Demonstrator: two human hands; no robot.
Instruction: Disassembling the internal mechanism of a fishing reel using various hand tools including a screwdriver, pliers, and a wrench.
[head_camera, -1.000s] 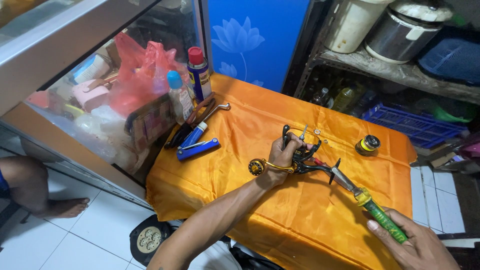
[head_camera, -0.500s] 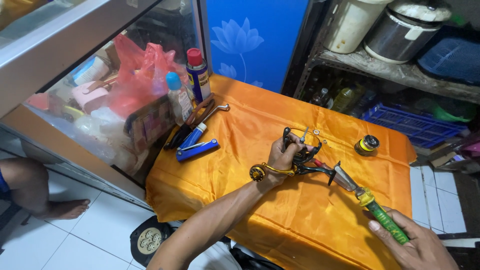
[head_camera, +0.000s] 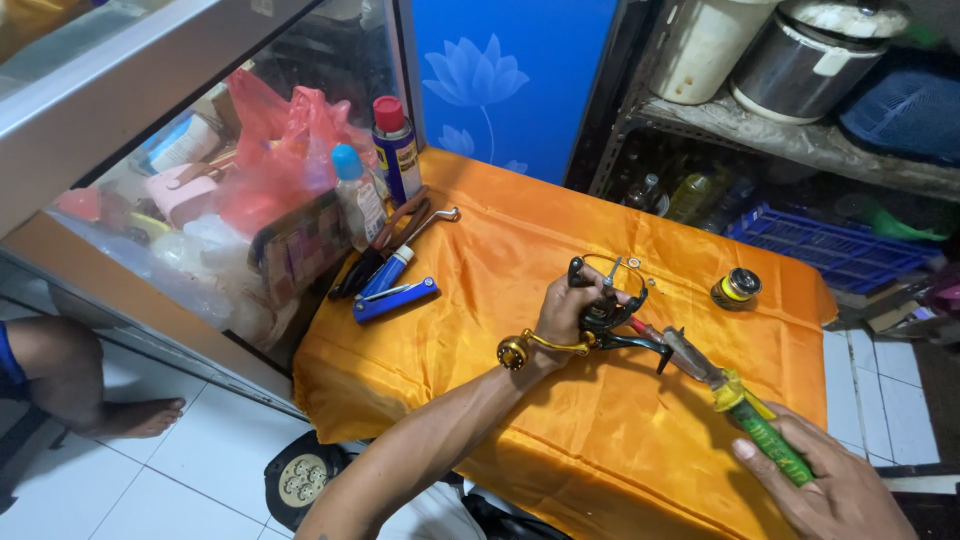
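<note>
Currently: fishing reel (head_camera: 605, 305) clamped in left hand (head_camera: 562, 318) on orange cloth (head_camera: 480, 290). Green-handled tool (head_camera: 735, 405) gripped by right hand (head_camera: 835, 490), long axis angled up-left, tip at reel foot.

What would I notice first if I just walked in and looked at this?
Probably the bright orange cloth spread over the table. In its middle, the left hand holds a black fishing reel with a gold handle, while the right hand points a green-handled tool at it. Behind stands a blue panel with a lotus picture.
</note>
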